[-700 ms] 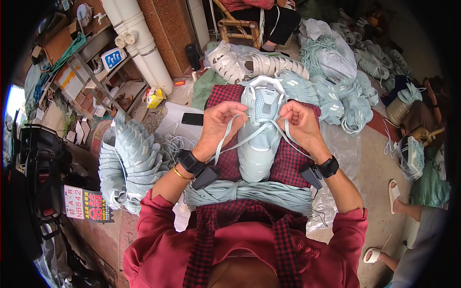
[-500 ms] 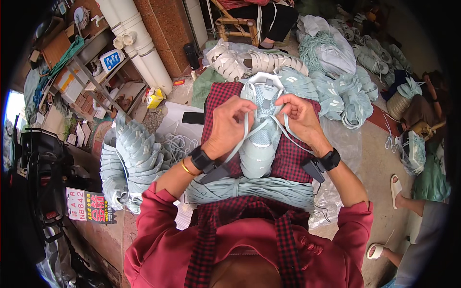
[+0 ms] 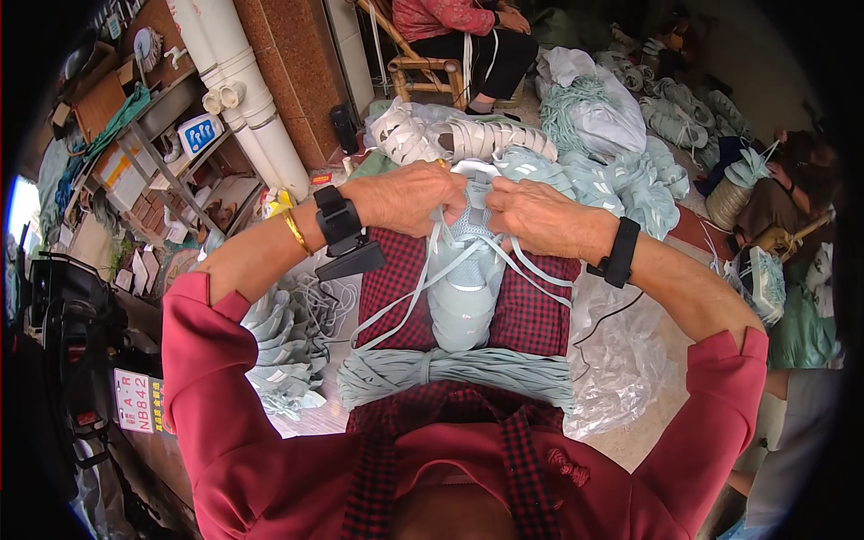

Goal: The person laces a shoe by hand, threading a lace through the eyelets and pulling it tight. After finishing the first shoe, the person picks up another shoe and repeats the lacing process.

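Note:
A pale blue shoe upper point(image 3: 461, 315) lies across my lap on the red-and-black checked apron cloth point(image 3: 533, 310), its toe pointing toward me. Pale blue laces point(image 3: 407, 309) cross over its tongue point(image 3: 475, 225), with loose ends trailing to both sides. My left hand point(image 3: 416, 200) is pinched at the left edge of the eyelets, on a lace. At the opposite edge my right hand point(image 3: 540, 216) has its fingers closed on the lace there. My fingers partly hide the upper's collar and upper eyelets. A tied bundle of pale blue laces point(image 3: 450, 371) rests across my lap, nearer my body.
Nested shoe uppers point(image 3: 281, 346) are stacked at the left, with more uppers point(image 3: 643, 184) and white ones point(image 3: 495, 141) beyond my lap. Clear plastic sheeting point(image 3: 621, 360) lies right. A seated person point(image 3: 477, 45) is at the back; a motorbike point(image 3: 76, 360) stands far left.
Both hands have shifted toward the shoe's collar, and my elbows have spread outward. The lace ends now hang lower to either side. My view has shifted slightly.

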`<state>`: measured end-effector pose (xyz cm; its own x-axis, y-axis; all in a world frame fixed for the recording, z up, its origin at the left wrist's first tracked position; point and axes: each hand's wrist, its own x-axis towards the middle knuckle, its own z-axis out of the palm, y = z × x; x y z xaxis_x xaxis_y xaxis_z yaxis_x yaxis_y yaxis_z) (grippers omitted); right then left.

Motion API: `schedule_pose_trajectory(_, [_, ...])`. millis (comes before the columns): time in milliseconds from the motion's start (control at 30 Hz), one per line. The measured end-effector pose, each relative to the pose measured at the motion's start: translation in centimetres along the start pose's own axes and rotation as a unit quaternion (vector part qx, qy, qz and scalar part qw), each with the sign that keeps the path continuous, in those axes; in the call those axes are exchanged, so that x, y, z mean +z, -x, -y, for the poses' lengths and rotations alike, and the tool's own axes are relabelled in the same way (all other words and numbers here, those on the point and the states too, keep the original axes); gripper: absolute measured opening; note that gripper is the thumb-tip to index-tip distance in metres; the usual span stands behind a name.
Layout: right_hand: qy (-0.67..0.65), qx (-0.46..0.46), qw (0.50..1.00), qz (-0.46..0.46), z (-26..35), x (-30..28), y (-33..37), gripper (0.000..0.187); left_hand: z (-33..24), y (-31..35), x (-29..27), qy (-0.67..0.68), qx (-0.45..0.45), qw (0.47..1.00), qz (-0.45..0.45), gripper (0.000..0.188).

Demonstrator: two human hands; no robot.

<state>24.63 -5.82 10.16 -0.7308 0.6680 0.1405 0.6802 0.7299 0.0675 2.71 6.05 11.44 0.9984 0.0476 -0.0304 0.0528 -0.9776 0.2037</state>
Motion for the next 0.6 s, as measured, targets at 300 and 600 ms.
schedule_pose_trajectory(300, [-0.188, 0.029, 0.982, -0.017, -0.5, 0.9, 1.0, 0.017, 0.9, -1.2, -2.2, 0.112, -0.114, 0.977, 0.144, 0.038])
schedule_pose_trajectory(600, [-0.144, -0.009, 0.989, -0.040, -0.7, 2.1, -0.3, 0.015, 1.0, -0.6, 0.2, -0.009, -0.130, 0.990, 0.048, 0.019])
